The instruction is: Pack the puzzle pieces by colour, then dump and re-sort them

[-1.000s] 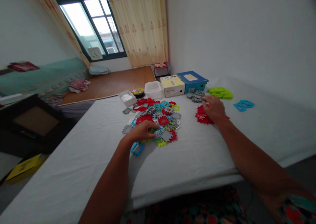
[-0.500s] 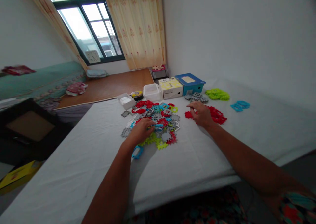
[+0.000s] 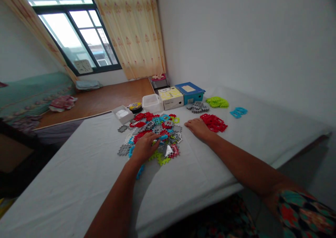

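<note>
My left hand (image 3: pixel 145 147) is over the front left of a mixed heap of toothed plastic pieces (image 3: pixel 157 128), its fingers closed on a blue piece (image 3: pixel 163 137). Between that heap and a pile of red pieces (image 3: pixel 214 123), my right hand (image 3: pixel 198 127) rests low over the white cloth, its fingers together and nothing visible in them. Behind the red pile lie grey pieces (image 3: pixel 198 107) and lime green pieces (image 3: pixel 217 102). A few blue pieces (image 3: pixel 238 112) are farther right. Another blue piece (image 3: pixel 140 172) shows beside my left wrist.
Along the back of the white-covered table (image 3: pixel 89 164) stand a small white box (image 3: pixel 123 114), a round black and yellow tin (image 3: pixel 135 107), a clear plastic tub (image 3: pixel 152 103), a yellow and white box (image 3: pixel 171 98) and a blue box (image 3: pixel 190 92). A wall borders the right side.
My right hand has moved off the red pile towards the mixed heap, and its fingers have come down. My left hand stays at the heap with the blue piece. The view has shifted right.
</note>
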`<state>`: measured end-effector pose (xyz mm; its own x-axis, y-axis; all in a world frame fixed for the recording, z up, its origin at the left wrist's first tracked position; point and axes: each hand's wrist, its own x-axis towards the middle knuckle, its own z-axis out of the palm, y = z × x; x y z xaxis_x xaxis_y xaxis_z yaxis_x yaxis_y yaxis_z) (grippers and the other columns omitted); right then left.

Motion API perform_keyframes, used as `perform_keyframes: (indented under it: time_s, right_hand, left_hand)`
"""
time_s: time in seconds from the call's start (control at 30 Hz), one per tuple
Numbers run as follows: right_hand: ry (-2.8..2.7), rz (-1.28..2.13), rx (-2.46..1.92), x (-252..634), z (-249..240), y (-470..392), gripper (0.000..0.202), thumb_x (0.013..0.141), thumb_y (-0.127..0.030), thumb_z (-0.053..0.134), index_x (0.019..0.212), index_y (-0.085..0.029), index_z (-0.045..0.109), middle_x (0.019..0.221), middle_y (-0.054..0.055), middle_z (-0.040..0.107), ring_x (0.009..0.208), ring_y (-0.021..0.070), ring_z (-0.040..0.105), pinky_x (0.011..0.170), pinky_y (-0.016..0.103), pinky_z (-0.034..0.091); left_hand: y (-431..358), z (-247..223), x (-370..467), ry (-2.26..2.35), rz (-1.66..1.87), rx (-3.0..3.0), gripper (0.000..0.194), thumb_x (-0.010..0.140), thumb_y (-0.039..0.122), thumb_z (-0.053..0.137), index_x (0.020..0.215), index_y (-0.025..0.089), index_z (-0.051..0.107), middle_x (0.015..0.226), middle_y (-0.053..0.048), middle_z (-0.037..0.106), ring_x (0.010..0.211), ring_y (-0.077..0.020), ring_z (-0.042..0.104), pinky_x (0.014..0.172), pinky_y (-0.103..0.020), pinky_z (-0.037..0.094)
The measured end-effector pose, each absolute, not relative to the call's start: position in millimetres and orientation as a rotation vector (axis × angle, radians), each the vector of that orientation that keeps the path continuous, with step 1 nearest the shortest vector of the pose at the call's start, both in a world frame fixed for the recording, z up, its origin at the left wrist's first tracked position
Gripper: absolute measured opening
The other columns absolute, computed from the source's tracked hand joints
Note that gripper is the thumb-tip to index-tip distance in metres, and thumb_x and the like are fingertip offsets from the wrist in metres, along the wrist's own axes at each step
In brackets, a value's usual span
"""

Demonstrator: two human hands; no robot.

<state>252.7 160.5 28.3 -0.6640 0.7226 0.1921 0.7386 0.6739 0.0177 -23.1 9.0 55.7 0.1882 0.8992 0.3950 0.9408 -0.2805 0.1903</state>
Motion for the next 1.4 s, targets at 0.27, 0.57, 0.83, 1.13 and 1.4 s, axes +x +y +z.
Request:
perform_keyframes:
  time_s: [0.27,0.57,0.83,1.13,1.4]
  right_hand:
    - [-2.688,-0.136,-1.141,241.6,31.2,162.7,0.037,0.094,-0.014,0.042,0.126,-0.015,0.061,0.123,0.015,0.065,0.111,0.0252,0.058,0.097,0.037,0.037]
    - [-2.048,0.271,-1.209,328.1,65.6,190.0,0.029,0.085,-0.022,0.054,0.109,-0.018,0.071,0.105,0.008,0.072,0.093,0.0213,0.064,0.085,0.035,0.049]
    - [-2.061,0.502,-1.283,364.7,46.4,189.2,0.013,0.077,-0.029,0.065,0.085,-0.02,0.071,0.085,0.004,0.073,0.08,0.0188,0.066,0.077,0.033,0.051]
    - [-2.336,0.555,-0.768,254.9,73.6,96.3,0.027,0.093,-0.033,0.051,0.111,-0.023,0.069,0.111,0.006,0.07,0.084,0.0162,0.065,0.08,0.028,0.05]
    - [-2.39,0.509,-0.607,216.5,38.8,82.3,0.022,0.091,-0.025,0.058,0.108,-0.018,0.07,0.103,0.009,0.073,0.096,0.0215,0.064,0.087,0.033,0.049]
  left_hand:
    - [8.0,56.0,-18.2,-1.85,-0.781,-2.249,0.024,0.09,0.032,0.053,0.104,0.024,0.071,0.103,-0.006,0.07,0.087,-0.0173,0.066,0.076,-0.028,0.054]
    - [8.1,54.5,-22.0,-1.813,-0.809,-2.241,0.023,0.09,0.034,0.053,0.105,0.026,0.07,0.103,-0.004,0.07,0.086,-0.016,0.066,0.074,-0.026,0.054]
    - [6.6,57.7,-7.6,-1.812,-0.918,-2.348,0.024,0.091,0.03,0.053,0.109,0.023,0.068,0.095,-0.004,0.07,0.076,-0.0146,0.066,0.07,-0.026,0.053]
    - [8.2,47.6,0.9,-1.75,-1.162,-2.5,0.024,0.09,0.025,0.055,0.111,0.022,0.066,0.098,-0.004,0.072,0.082,-0.0146,0.068,0.075,-0.027,0.056]
    - [10.2,41.9,0.3,-1.597,-1.158,-2.521,0.025,0.091,0.029,0.055,0.114,0.024,0.064,0.108,-0.006,0.07,0.094,-0.0179,0.068,0.086,-0.033,0.056]
